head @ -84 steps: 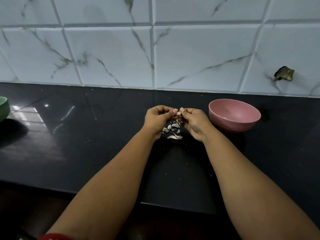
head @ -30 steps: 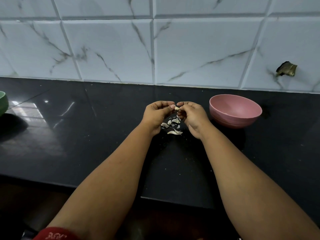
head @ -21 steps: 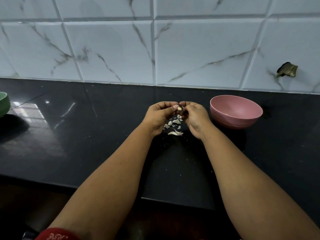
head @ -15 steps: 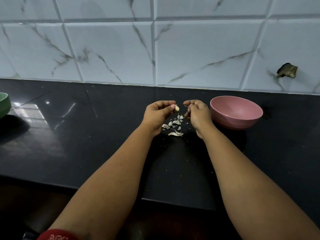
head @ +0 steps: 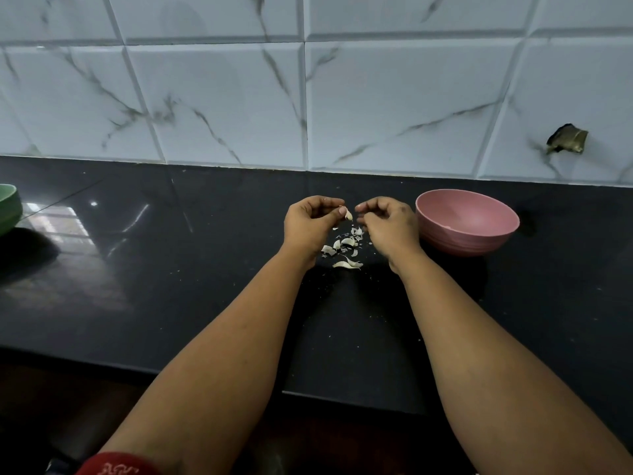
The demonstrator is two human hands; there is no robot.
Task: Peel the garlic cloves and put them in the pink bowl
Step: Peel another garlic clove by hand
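Where the black countertop point(head: 137, 286) meets the left edge of the view, a green bowl point(head: 8, 209) shows only in part, with a window's reflection on the glossy stone beside it. Further right, the left hand point(head: 310, 224) is raised above the counter, pinching a small pale garlic clove point(head: 348, 214) between thumb and fingertips. Below, between the two wrists, a scatter of garlic peels point(head: 344, 248) lies on the stone. Just across a narrow gap from the clove, the right hand point(head: 388, 226) has its fingers curled in; whether they hold a scrap of skin I cannot tell. Beside that hand stands the pink bowl point(head: 467, 222), upright. Behind everything runs a white marble-veined tile wall point(head: 222, 97).
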